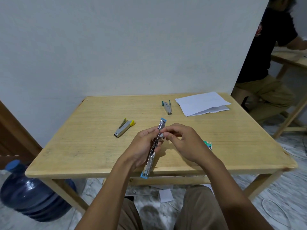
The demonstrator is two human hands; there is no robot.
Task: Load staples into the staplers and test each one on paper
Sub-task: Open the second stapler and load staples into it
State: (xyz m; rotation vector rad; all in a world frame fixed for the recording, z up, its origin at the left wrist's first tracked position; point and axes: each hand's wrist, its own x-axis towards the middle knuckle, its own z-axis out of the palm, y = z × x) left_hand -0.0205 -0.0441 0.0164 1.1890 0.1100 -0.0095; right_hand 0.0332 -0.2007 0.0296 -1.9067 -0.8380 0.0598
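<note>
Wooden table (93,143) against a pale wall, seen from above by a seated person. Nearest, over the table's front edge, the left hand (143,146) wraps its fingers around the middle of a blue-tipped stapler (150,165) swung fully open, one end pointing away and the other toward the viewer. The right hand (184,140) meets it from the right, thumb and forefinger pinched together at the stapler's metal channel; what they pinch is too small to tell. Just beside the right hand lies a green staple box (208,144). Farther back rest a yellow-tipped stapler (123,127), a green-tipped stapler (167,107) and, at the far right corner, sheets of white paper (201,102). On the floor at left stands a blue water jug (31,195).
</note>
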